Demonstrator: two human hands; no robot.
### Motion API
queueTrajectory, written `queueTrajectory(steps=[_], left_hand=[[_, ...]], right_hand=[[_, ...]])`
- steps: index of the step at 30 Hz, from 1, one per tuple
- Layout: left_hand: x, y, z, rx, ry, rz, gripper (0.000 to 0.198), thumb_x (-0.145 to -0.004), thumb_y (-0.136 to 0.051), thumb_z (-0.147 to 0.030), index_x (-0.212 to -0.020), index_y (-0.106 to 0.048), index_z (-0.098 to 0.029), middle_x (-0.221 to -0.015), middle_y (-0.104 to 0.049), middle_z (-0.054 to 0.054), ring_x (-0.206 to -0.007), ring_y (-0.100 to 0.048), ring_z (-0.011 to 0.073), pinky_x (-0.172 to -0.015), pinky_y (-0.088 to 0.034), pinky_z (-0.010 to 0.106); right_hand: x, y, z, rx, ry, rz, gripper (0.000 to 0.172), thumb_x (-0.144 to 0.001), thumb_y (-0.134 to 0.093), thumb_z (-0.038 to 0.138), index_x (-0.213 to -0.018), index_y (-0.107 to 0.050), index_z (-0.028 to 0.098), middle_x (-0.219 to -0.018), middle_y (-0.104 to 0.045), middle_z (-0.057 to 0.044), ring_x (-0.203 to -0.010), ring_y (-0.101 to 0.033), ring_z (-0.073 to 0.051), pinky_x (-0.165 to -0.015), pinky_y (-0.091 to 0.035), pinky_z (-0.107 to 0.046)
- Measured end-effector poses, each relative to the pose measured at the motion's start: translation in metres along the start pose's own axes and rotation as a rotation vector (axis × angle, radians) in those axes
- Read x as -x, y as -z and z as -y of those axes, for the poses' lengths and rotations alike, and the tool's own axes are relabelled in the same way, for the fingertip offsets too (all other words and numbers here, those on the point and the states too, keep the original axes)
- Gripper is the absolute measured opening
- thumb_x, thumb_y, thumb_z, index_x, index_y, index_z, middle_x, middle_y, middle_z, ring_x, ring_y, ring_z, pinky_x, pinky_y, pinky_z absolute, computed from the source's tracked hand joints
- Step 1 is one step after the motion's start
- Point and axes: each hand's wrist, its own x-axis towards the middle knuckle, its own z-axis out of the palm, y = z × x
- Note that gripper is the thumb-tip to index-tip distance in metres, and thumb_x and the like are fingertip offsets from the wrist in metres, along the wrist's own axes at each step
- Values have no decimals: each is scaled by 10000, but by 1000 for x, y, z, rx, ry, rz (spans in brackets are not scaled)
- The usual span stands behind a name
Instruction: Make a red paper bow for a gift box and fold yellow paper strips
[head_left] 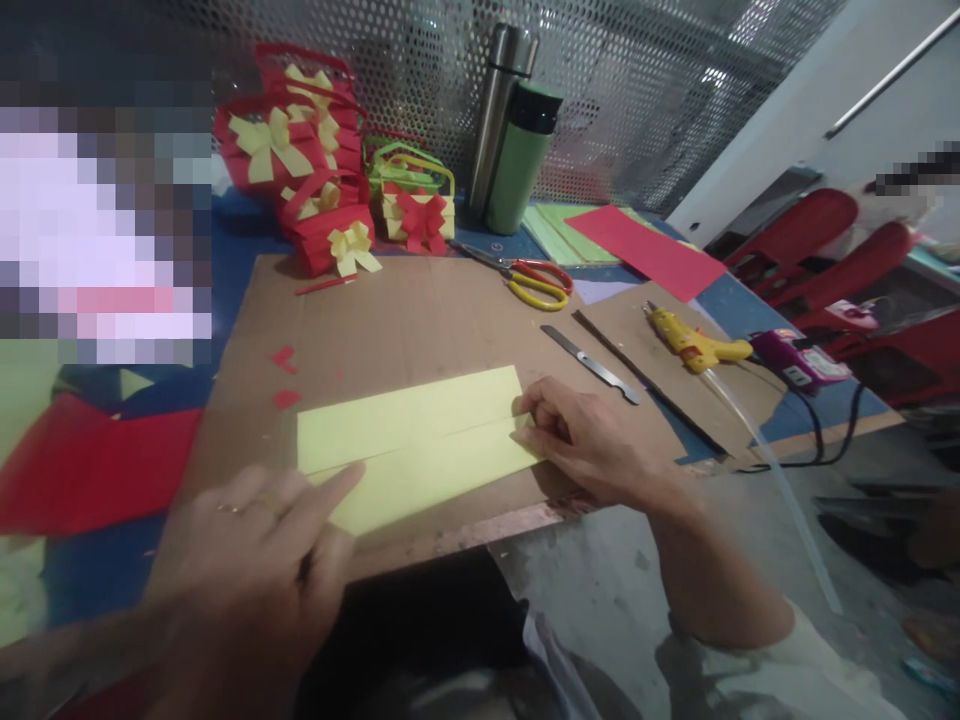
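A pale yellow sheet of paper [420,455] lies on a brown cardboard sheet, with a lengthwise fold line running across it. My left hand [277,545] is at its left end, index finger stretched along the fold and thumb at the near edge; it is slightly blurred. At the right end, my right hand [574,430] pinches the paper between thumb and curled fingers. Just beyond that hand lies a metal craft blade [589,362]. Small red paper scraps [286,399] lie past the paper's left end.
Red paper baskets with yellow bows [330,240] and a yellow one [416,215] stand at the back. Scissors [536,282], a green bottle [523,160], a steel flask [495,120], coloured sheets [645,250] and a yellow glue gun [694,345] with a cord surround the cardboard [390,320]. Red paper [97,465] lies left.
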Motion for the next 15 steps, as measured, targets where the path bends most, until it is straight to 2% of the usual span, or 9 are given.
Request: queueTrajectory(steps=[3, 5, 7, 15], left_hand=[[-1, 2, -4, 0, 89, 11, 332, -920, -488, -43, -1106, -720, -192, -902, -715, 91, -888, -589, 312, -759, -411, 457], [-2, 1, -1, 10, -22, -6, 327, -911, -493, -43, -1089, -727, -188, -842, -706, 78, -803, -569, 294, -710, -399, 444], [-4, 0, 4, 13, -74, -17, 328, -898, -504, -36, -1080, -736, -181, -802, -698, 67, -750, -545, 282, -677, -386, 433], [-6, -1, 8, 4, -96, -52, 322, -878, -511, -16, -1050, -750, -148, -771, -671, 74, -744, -520, 276, -667, -382, 413]], right_hand=[[-2, 1, 2, -11, -18, 7, 46, -947, -594, 276, -952, -598, 231, -658, -579, 55, -578, -516, -122, -564, -346, -257], [-3, 2, 3, -17, -31, 12, 55, -949, -593, 284, -945, -596, 229, -662, -582, 54, -582, -515, -120, -569, -347, -253], [-3, 3, 5, -22, -40, 21, 65, -949, -595, 291, -941, -591, 226, -670, -585, 52, -589, -512, -118, -573, -343, -251], [-5, 3, 8, -12, -61, 24, 60, -935, -550, 221, -875, -546, 226, -655, -576, 49, -596, -502, -118, -587, -318, -258]])
